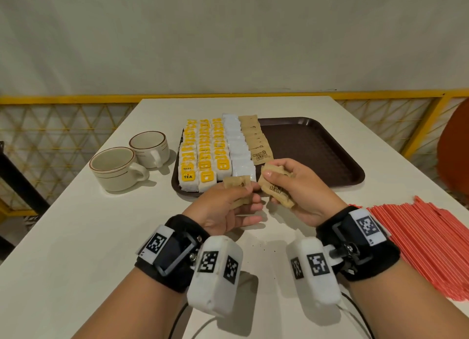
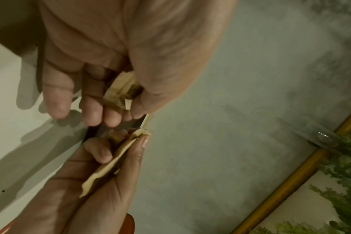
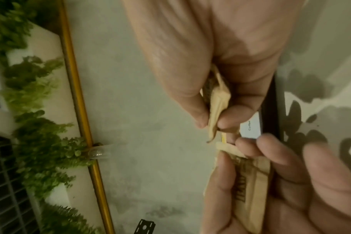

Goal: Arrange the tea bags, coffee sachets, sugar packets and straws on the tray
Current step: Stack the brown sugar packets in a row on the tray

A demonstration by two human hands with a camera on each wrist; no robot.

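Brown sugar packets (image 1: pixel 237 184) pinched in left hand (image 1: pixel 223 206), more (image 1: pixel 276 186) gripped in right hand (image 1: pixel 302 191), just before tray (image 1: pixel 330 151); crumpled, printed paper.

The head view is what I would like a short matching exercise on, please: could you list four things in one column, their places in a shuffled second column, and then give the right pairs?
Things:
1. tea bags
2. straws
3. cups
4. brown sugar packets

Places:
A. loose on the table, right of the hands
B. held in the left hand and right hand
C. in rows at the left end of the tray
D. on the table, left of the tray

Pairs: 1-C, 2-A, 3-D, 4-B
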